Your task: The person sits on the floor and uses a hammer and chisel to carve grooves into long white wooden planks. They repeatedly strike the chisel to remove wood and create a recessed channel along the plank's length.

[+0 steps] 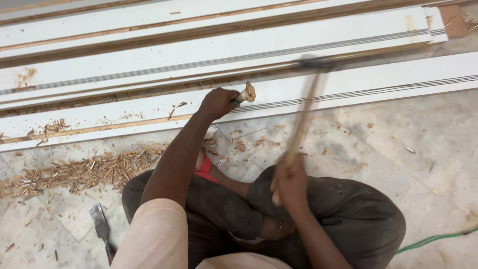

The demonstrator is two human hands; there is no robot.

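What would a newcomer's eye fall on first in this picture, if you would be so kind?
Most striking is the blurred hammer, gripped by the right hand at centre. Just left of it, the left hand holds a chisel with a battered wooden handle against a long white board. Wood chips litter the stone floor at left, above a spare chisel.

Pale stone floor [423, 149] carrying long white grooved boards [348, 84], scattered wood chips [84, 172], a flat chisel [101, 229] and green cable [433, 240].

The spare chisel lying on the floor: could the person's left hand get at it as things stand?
Probably not at once: the left hand grips a chisel set on the white board. The spare chisel lies unobstructed by the left knee.
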